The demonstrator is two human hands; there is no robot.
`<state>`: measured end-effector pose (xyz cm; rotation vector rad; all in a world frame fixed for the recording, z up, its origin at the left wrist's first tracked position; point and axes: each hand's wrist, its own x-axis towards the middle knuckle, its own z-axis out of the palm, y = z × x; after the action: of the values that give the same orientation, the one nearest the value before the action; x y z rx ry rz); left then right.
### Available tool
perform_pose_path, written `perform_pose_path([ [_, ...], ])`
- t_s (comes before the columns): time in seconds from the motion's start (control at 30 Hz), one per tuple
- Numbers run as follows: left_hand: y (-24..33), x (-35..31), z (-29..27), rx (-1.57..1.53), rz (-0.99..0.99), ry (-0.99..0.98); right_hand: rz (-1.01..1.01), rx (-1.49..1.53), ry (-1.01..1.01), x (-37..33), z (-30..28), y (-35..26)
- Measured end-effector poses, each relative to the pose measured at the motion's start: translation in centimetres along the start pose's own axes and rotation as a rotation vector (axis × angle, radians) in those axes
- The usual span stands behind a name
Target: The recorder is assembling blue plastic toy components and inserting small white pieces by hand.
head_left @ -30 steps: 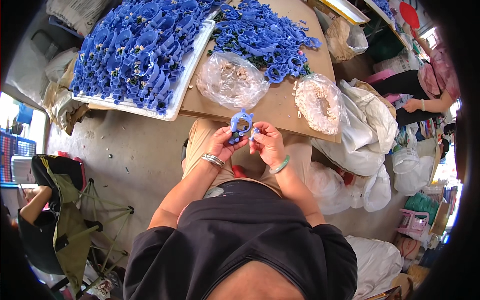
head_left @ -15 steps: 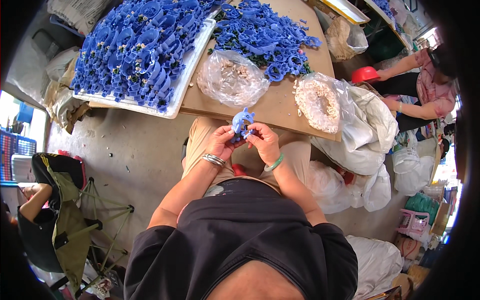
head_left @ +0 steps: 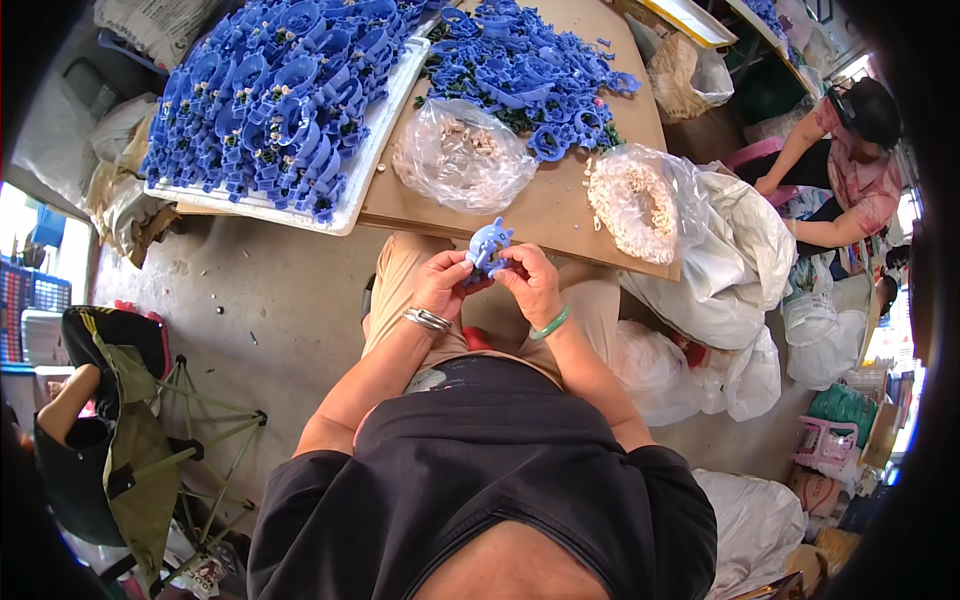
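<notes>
Over my lap, just in front of the board's near edge, both hands hold one small blue plastic part (head_left: 489, 246). My left hand (head_left: 440, 284), with a metal bracelet at the wrist, pinches its left side. My right hand (head_left: 529, 284), with a green bangle, grips its right side. Ahead on the brown board (head_left: 560, 200) lie a loose heap of blue plastic parts (head_left: 525, 70), a clear bag of small pale pieces (head_left: 462, 155) and an open bag with a ring of white pieces (head_left: 632, 200).
A white tray (head_left: 375, 140) piled with assembled blue parts sits at the left of the board. White sacks (head_left: 730, 260) crowd my right side. Another person (head_left: 850, 170) sits at the far right. A folding stool (head_left: 190, 430) stands on the concrete floor at my left.
The blue part has turned in my fingers, from showing its round ring to an edge-on, solid face. The person at the right has shifted and the red object near them is gone from view.
</notes>
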<state>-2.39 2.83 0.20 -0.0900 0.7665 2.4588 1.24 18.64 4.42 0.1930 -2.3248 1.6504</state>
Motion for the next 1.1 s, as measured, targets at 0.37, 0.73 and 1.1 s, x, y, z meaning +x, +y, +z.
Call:
perform_pose_path([
  [0.37,-0.6,0.1,-0.3,-0.103,0.017,-0.008,0.311,0.537,0.113,-0.7,1.6,0.2],
  [0.73,-0.1,0.3,-0.2,-0.075,0.097,-0.103,0.336,0.764,0.054,-0.6,1.8,0.1],
  [1.1,0.1,-0.3,0.3,-0.046,0.012,-0.117,0.374,0.813,0.011,-0.9,1.0,0.8],
])
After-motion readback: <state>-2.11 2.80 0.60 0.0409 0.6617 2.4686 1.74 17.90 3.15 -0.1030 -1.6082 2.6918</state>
